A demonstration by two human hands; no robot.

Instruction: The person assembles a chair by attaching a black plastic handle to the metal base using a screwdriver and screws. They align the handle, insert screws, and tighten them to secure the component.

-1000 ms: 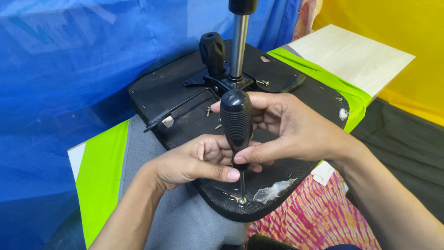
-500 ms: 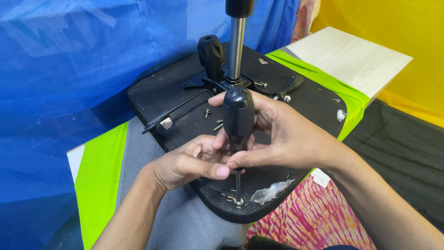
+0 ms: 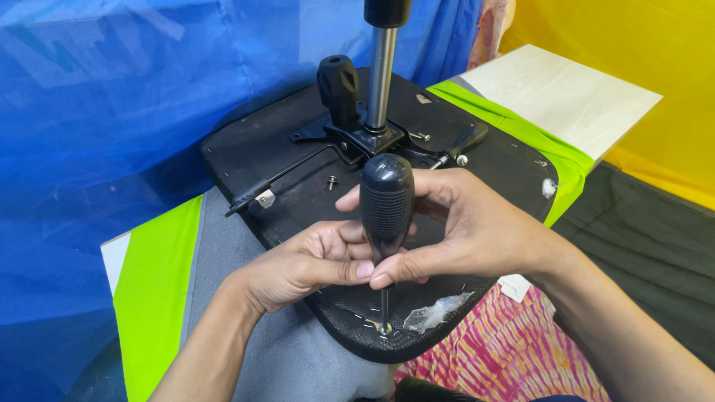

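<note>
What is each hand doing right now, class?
Left hand: fingers curled, touching the lower end of the screwdriver handle.
Right hand: closed around the screwdriver handle, tip down on the chair seat underside.

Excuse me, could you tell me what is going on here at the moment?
A person is working on the underside of an upturned black chair seat that lies across a table. The right hand grips a black-handled screwdriver held upright, its tip on a screw near the seat's front edge. The left hand steadies the lower handle. The chrome gas-lift post stands up behind.
</note>
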